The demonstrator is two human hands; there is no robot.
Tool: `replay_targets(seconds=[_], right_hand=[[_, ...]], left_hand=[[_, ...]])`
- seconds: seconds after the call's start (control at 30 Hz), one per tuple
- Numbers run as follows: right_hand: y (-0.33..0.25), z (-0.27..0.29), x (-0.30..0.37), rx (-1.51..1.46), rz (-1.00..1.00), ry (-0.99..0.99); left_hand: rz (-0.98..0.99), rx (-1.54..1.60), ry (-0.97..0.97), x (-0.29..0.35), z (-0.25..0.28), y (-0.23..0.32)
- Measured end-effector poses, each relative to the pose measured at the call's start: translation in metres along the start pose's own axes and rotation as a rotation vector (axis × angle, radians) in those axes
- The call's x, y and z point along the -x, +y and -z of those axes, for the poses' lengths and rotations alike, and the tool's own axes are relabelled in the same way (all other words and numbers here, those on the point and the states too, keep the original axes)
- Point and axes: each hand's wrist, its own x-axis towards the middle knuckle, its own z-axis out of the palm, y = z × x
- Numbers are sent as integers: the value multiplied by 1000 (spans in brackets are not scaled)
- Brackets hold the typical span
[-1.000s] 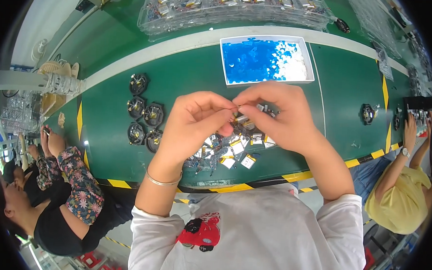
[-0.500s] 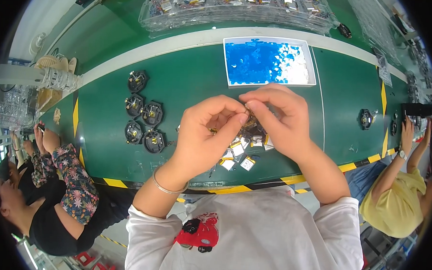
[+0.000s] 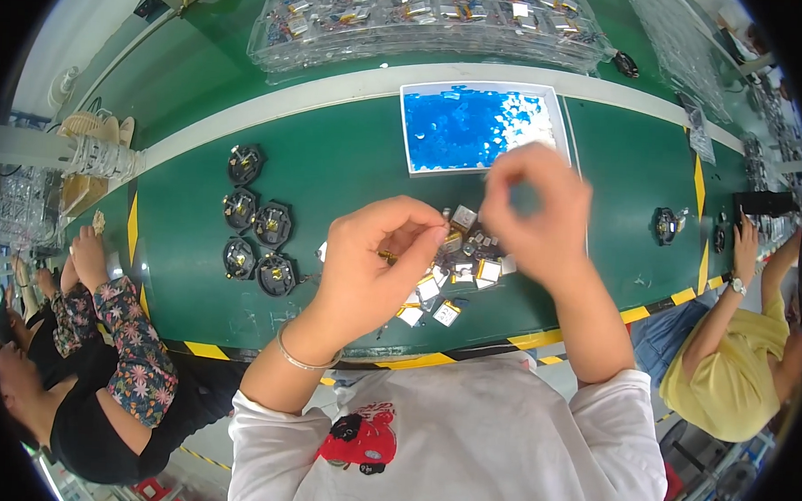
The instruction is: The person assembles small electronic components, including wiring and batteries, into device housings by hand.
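My left hand [image 3: 369,267] pinches a tiny part, too small to name, between thumb and index finger at the left of a heap of small silver battery cells [image 3: 488,270] with yellow tape. My right hand [image 3: 541,216] is raised beside the heap. Its thumb and index finger curl together in a ring, blurred by motion; whatever they hold, if anything, is not discernible. Behind it stands a white shallow box [image 3: 404,130] filled with blue and white small pieces.
Several black octagonal housings [image 3: 272,224] lie on the green table [image 3: 333,158] at left; another housing [image 3: 664,226] lies at right. Clear trays [image 3: 428,46] with battery cells stand at the back. Co-workers sit either side, one in a floral sleeve [image 3: 138,329], one in a yellow shirt [image 3: 736,355].
My right hand has come away from the left hand, where their fingertips met, and risen slightly to the right. The left hand keeps its pinch. The view has shifted slightly.
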Motion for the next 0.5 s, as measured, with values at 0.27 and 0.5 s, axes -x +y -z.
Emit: replay_targets(seconds=[0.27,0.5], right_hand=[[46,38,-16,334,-5,-53],[-21,-17,13,-484,-493,-609]], left_hand=[[139,192,61,-4,9,0],[186,510,69,-14,18,-9]])
